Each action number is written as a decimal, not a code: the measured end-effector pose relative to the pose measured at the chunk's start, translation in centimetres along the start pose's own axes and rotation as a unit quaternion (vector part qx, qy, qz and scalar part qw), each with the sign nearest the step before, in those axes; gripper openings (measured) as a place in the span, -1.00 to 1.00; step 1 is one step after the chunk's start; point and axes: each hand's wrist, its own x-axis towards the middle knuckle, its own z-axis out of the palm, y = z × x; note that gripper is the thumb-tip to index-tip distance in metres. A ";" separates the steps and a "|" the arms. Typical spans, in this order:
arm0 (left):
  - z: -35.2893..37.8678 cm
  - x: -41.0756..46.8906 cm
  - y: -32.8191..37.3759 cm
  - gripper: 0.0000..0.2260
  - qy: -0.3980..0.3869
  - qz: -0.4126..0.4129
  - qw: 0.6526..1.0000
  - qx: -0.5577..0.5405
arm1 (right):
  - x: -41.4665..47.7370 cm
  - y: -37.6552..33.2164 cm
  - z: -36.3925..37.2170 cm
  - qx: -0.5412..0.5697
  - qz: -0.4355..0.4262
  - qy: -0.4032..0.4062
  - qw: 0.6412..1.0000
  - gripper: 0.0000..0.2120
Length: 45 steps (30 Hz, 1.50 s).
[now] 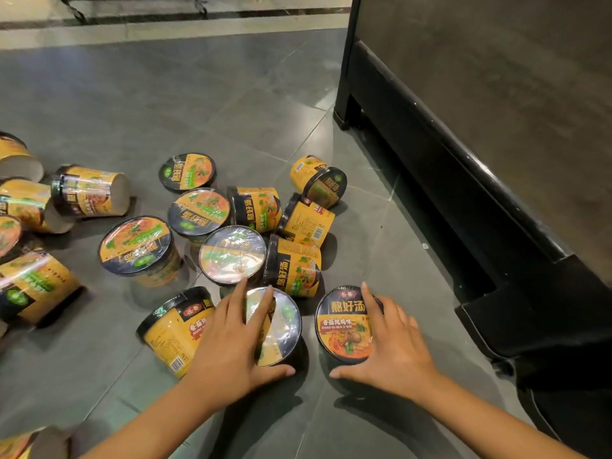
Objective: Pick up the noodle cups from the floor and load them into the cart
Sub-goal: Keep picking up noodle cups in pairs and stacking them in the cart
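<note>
**A:** What's cut off or hard to make out?

**B:** Quite a lot. At the left edge, several cups (20, 200) run out of frame and are smeared with blur. A corner cup (15, 445) shows only a sliver at the bottom left. The black frame (430, 154) on the right is cropped at the top and side, and I cannot tell whether it is the cart. Glare off the wrap whitens some lids in the pile (231, 253), so their print is unreadable.

**A:** And the cups under the hands?

**B:** The left hand (231, 342) covers much of the left cup (284, 323), and the part of the lid that shows is washed out by shine. The right cup (341, 326) shows most of its lid with clear print; only its right rim is hidden under the fingers. A tipped cup (172, 329) lies on its side, partly hidden behind the left hand.

**A:** How are the hands set?

**B:** The left hand's fingers are spread across the lid and the thumb is hooked round the near wall, clasping the cup. The right hand (397, 346) has its fingers spread and bent over the right rim, with the thumb against the near wall, gripping in the same way.

**A:** Where are those two cups?

**B:** Both are upright on the grey floor (231, 94), side by side with a gap between them. They are nearest the person, just in front of the pile and left of the black frame.
</note>
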 end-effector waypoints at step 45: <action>-16.8 -14.6 7.6 -0.02 -0.010 -0.185 0.977 -0.105 | -15.8 -7.6 -10.3 0.145 0.024 -0.060 0.987 0.20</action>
